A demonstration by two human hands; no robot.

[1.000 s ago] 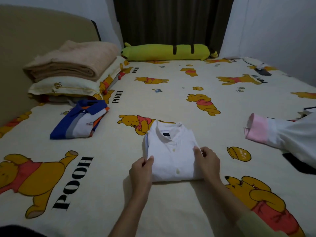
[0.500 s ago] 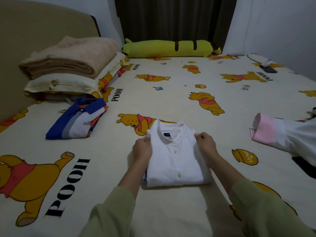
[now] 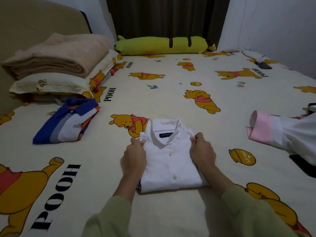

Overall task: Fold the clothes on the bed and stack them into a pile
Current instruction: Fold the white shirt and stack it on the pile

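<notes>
A folded white button shirt lies collar-up in the middle of the bed. My left hand grips its left edge near the shoulder, thumb on top. On the opposite edge my right hand grips the shirt the same way. A folded blue, grey and white polo shirt lies to the left by the pillows. An unfolded white garment with a pink cuff sprawls at the right.
The bed sheet is cream with yellow bear prints. A beige blanket sits on stacked pillows at the far left. A long green plush bolster lies along the back. A dark device with a cable rests far right.
Both hands slid up the shirt's sides from its lower half to the shoulders. The view moved in closer over the shirt.
</notes>
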